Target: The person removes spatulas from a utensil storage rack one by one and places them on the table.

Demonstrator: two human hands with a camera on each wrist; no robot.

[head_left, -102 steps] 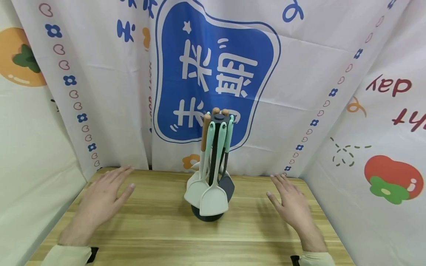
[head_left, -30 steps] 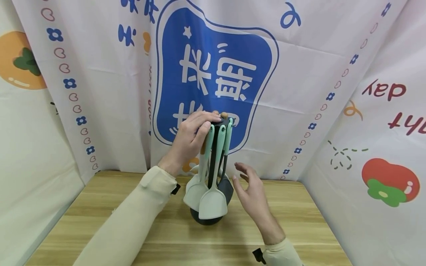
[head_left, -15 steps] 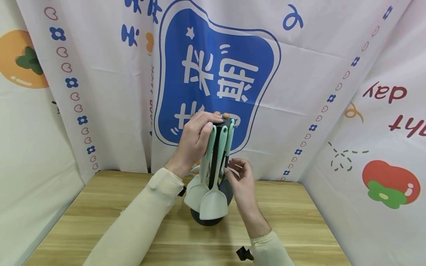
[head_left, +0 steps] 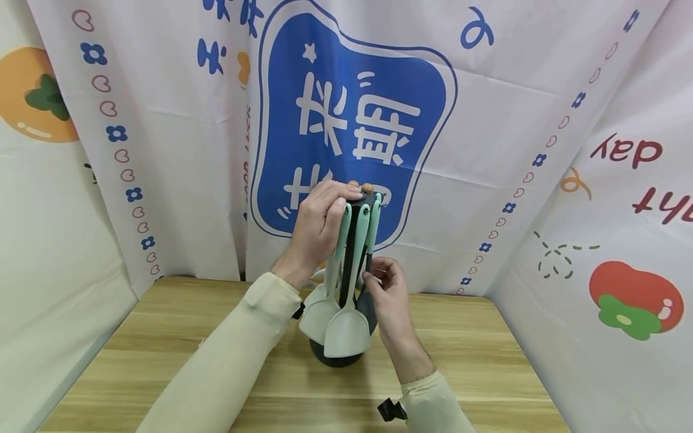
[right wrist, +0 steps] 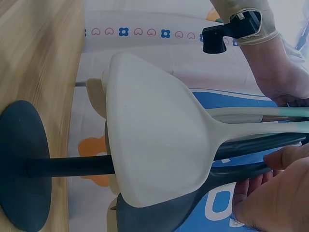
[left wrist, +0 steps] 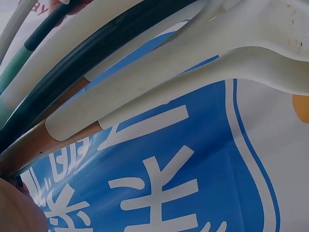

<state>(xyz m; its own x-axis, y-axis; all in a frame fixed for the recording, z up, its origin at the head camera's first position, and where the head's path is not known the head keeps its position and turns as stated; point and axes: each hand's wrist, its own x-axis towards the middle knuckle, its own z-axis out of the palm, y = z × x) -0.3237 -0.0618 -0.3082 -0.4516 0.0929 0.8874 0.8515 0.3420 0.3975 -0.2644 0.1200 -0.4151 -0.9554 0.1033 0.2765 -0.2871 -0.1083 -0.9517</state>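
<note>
A black utensil stand [head_left: 335,361] holds several hanging kitchen tools, upright on the wooden table. My left hand [head_left: 318,221] grips the top of the stand, fingers bent over its cap and thumb down the near side. Low on the right, my right hand [head_left: 393,296] pinches the shaft of a dark grey spatula [right wrist: 159,216] with a mint handle, which still hangs among the others. In front of it hangs a cream turner [head_left: 346,334], its broad blade large in the right wrist view. Another cream turner [head_left: 318,322] hangs to the left. Wooden handles [left wrist: 29,145] show in the left wrist view.
The wooden table [head_left: 460,373] carries the stand near its middle. Close behind rises a white printed cloth [head_left: 503,150] with a blue patch, and more cloth [head_left: 612,198] walls in both sides.
Both hands have come from the table's sides to the stand, the left onto its top. The right moved in leftward and took hold of the dark spatula's shaft.
</note>
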